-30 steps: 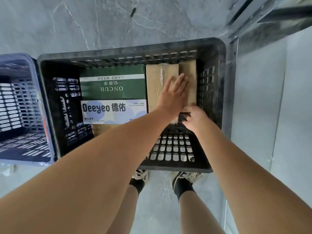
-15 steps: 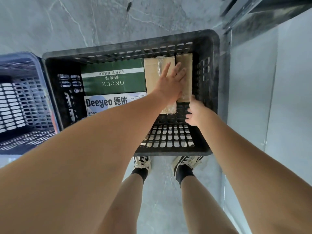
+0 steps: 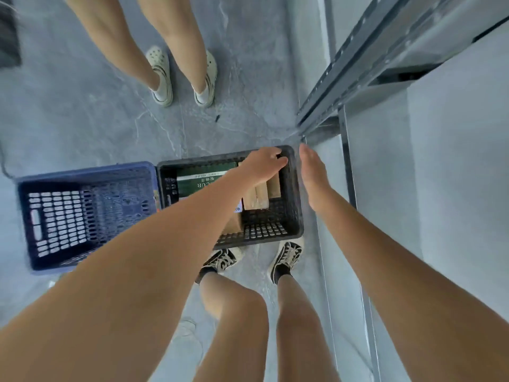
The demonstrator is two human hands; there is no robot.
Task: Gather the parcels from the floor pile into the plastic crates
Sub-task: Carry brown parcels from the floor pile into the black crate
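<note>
Near us, both arms reach fwd. Our left hand [image 3: 264, 165] hangs over the black crate [image 3: 298, 216], fingers loosely curled, holding nothing. Our right hand [image 3: 312, 175] is just beside its right wall, fingers straight and empty. Parcels inside: a green box [image 3: 203, 181] and brown cartons [image 3: 267, 193]. The blue crate [image 3: 82, 210] at left looks empty. No floor pile in view, so we should turn to find it, w/o stepping on a second person's feet [image 3: 183, 78] beyond.
</note>
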